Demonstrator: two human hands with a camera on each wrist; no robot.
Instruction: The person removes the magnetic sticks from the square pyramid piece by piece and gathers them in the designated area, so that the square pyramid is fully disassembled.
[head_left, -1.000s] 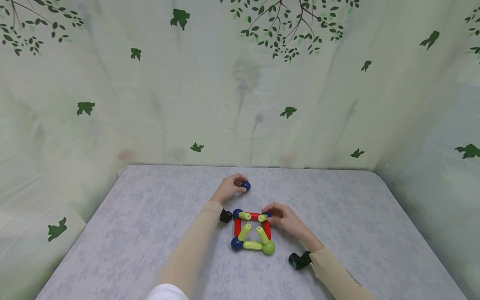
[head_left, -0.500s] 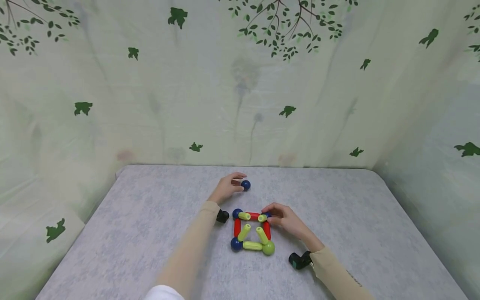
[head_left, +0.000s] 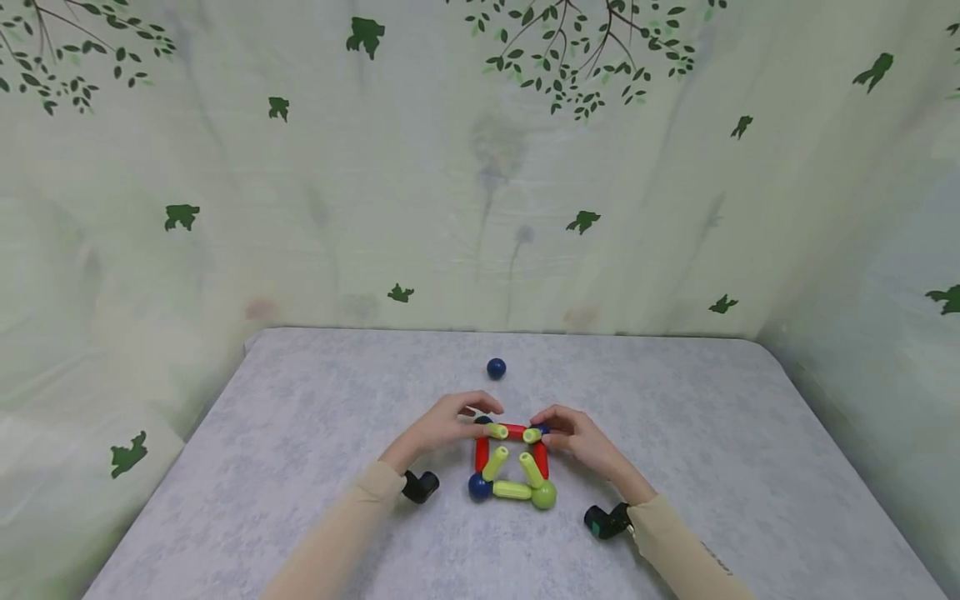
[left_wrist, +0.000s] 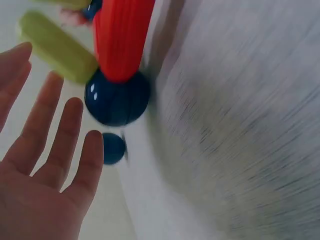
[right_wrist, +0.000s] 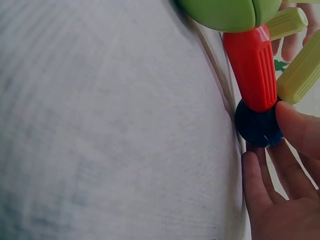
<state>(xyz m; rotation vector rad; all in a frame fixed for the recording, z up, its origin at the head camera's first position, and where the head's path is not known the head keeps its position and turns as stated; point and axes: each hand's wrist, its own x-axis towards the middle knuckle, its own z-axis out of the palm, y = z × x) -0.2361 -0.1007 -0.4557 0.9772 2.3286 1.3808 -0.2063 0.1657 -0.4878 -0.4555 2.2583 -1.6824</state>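
A four-sided frame of magnetic rods and balls lies on the table. Red rods (head_left: 514, 431) form its far side and both flanks, and a yellow-green rod (head_left: 512, 490) its near side. Shorter-looking yellow-green rods (head_left: 531, 470) rise from the corners. The near corners are a blue ball (head_left: 480, 487) and a green ball (head_left: 543, 495). My right hand (head_left: 581, 440) holds the far-right blue ball (right_wrist: 257, 125) between thumb and fingers. My left hand (head_left: 448, 423) is at the far-left blue ball (left_wrist: 117, 102), fingers extended and loosely spread beside it in the left wrist view.
A loose blue ball (head_left: 496, 368) lies beyond the frame, toward the back of the grey table (head_left: 337, 375). Black wrist cameras (head_left: 422, 487) hang from both forearms close over the tabletop. A curtain (head_left: 420, 167) with leaf prints stands behind the table and along its sides.
My left hand has let go of the loose blue ball and come back toward me to the frame's far-left corner. The right hand has stayed at the far-right corner.
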